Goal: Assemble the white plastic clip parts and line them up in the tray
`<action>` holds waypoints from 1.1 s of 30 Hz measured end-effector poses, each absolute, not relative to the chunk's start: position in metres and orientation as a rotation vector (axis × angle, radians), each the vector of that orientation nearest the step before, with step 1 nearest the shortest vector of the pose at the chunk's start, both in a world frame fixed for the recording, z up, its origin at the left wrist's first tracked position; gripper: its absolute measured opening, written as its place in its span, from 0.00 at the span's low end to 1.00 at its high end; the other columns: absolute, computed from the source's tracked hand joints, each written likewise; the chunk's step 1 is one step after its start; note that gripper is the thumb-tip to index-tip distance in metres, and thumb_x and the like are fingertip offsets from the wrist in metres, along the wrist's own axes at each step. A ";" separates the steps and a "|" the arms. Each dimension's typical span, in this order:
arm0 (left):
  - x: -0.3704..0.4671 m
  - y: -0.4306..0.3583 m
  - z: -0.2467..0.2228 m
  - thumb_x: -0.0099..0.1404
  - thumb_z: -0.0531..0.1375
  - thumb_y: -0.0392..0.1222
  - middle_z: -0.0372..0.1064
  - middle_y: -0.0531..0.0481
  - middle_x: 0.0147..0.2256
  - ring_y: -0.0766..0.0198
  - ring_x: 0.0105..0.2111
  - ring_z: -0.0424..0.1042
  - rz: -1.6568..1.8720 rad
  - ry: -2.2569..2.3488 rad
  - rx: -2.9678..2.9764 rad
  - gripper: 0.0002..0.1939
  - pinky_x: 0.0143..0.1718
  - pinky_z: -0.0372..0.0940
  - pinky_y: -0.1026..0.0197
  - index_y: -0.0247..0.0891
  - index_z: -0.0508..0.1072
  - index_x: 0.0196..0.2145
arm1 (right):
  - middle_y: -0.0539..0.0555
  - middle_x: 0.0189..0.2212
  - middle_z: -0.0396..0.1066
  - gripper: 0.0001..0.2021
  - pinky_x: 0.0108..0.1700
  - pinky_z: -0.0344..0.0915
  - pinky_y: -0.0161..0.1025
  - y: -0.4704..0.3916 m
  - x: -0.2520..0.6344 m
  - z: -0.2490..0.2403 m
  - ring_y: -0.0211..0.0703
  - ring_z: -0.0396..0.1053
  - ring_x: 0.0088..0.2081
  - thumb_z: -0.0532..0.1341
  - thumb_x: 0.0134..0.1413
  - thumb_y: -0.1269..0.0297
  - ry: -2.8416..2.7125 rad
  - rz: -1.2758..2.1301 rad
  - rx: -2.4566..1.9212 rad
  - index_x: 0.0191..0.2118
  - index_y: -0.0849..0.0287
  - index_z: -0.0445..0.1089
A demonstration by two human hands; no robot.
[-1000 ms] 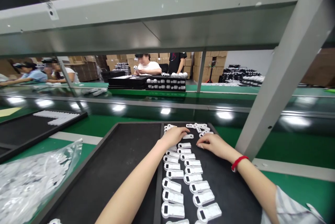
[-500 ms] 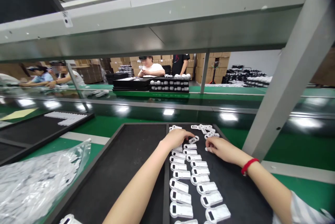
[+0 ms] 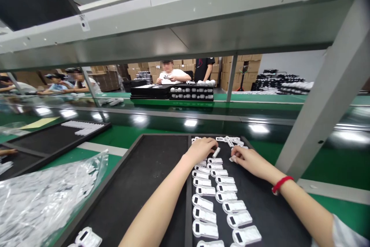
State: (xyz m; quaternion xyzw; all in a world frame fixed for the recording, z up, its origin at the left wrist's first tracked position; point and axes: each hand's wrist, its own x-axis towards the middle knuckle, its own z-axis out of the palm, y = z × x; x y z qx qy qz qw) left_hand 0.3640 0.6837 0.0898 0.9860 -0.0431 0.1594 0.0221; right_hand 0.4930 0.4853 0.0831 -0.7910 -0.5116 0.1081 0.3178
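Fingers of my left hand (image 3: 204, 150) are closed on a white plastic casing (image 3: 216, 152), which is tilted up on its edge over the black tray (image 3: 162, 170). My right hand (image 3: 245, 159) pinches a small white piece (image 3: 232, 158), partly hidden by the fingers, so its kind is unclear. Below the hands, two columns of white casings, each with a rounded end and a dark rectangular window, lie in the tray's right half; one is a near casing (image 3: 205, 229). A few jumbled casings (image 3: 229, 140) lie at the tray's far right corner.
Left of the tray lies a clear plastic bag (image 3: 52, 197) of white parts. Two casings (image 3: 88, 237) sit at the tray's near left. Another black tray (image 3: 52, 141) stands farther left. A slanted grey post (image 3: 315, 85) rises at right, beneath an overhead shelf (image 3: 173, 19). Co-workers sit across the line.
My left fingers have curled around the casing, which has turned from lying flat onto its edge. My right hand keeps its pinch. The whole view has shifted slightly.
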 end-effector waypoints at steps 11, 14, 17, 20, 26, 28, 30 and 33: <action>0.378 0.679 0.104 0.68 0.59 0.41 0.73 0.48 0.48 0.56 0.51 0.67 0.341 -0.105 3.105 0.07 0.48 0.57 0.58 0.42 0.77 0.40 | 0.51 0.27 0.74 0.10 0.34 0.65 0.40 0.501 0.492 0.078 0.45 0.71 0.29 0.58 0.53 0.54 -1.073 0.220 -1.910 0.31 0.54 0.67; 0.373 0.680 0.108 0.68 0.59 0.45 0.74 0.46 0.43 0.56 0.45 0.71 0.303 -0.013 3.091 0.10 0.44 0.60 0.60 0.39 0.77 0.41 | 0.52 0.31 0.74 0.10 0.38 0.65 0.41 0.506 0.495 0.073 0.45 0.71 0.34 0.59 0.53 0.55 -1.068 0.193 -1.864 0.32 0.56 0.69; 0.369 0.680 0.110 0.70 0.56 0.48 0.75 0.47 0.40 0.56 0.41 0.73 0.277 0.056 3.066 0.13 0.41 0.62 0.61 0.39 0.77 0.39 | 0.51 0.30 0.72 0.10 0.37 0.65 0.42 0.508 0.501 0.065 0.42 0.69 0.32 0.59 0.56 0.57 -1.044 0.185 -1.844 0.35 0.59 0.69; 0.367 0.677 0.113 0.71 0.53 0.48 0.76 0.45 0.36 0.54 0.40 0.74 0.268 0.116 3.050 0.17 0.41 0.63 0.59 0.37 0.78 0.36 | 0.51 0.32 0.71 0.11 0.37 0.66 0.41 0.509 0.504 0.057 0.40 0.69 0.32 0.60 0.59 0.57 -1.056 0.202 -1.817 0.36 0.61 0.69; 0.364 0.673 0.113 0.72 0.50 0.47 0.74 0.47 0.43 0.55 0.43 0.73 0.308 0.167 2.992 0.16 0.44 0.64 0.59 0.41 0.75 0.44 | 0.52 0.35 0.72 0.11 0.44 0.67 0.45 0.522 0.504 0.053 0.42 0.70 0.38 0.61 0.60 0.57 -1.101 0.212 -1.801 0.36 0.61 0.70; 0.364 0.673 0.109 0.70 0.54 0.51 0.74 0.48 0.43 0.55 0.43 0.73 0.277 0.144 2.969 0.16 0.43 0.65 0.60 0.42 0.75 0.46 | 0.52 0.36 0.72 0.11 0.45 0.68 0.46 0.530 0.506 0.053 0.42 0.71 0.39 0.61 0.61 0.58 -1.100 0.205 -1.807 0.36 0.62 0.70; 0.365 0.675 0.105 0.66 0.58 0.51 0.74 0.47 0.43 0.54 0.44 0.73 0.262 0.142 2.954 0.16 0.44 0.65 0.60 0.43 0.75 0.48 | 0.52 0.36 0.72 0.11 0.45 0.68 0.46 0.537 0.508 0.052 0.42 0.71 0.39 0.60 0.61 0.58 -1.100 0.201 -1.814 0.36 0.62 0.70; 0.366 0.676 0.099 0.66 0.60 0.47 0.73 0.46 0.45 0.54 0.45 0.72 0.267 0.163 2.933 0.16 0.47 0.64 0.59 0.42 0.74 0.49 | 0.52 0.35 0.72 0.11 0.44 0.69 0.45 0.541 0.509 0.050 0.41 0.71 0.38 0.60 0.62 0.58 -1.110 0.191 -1.837 0.37 0.62 0.70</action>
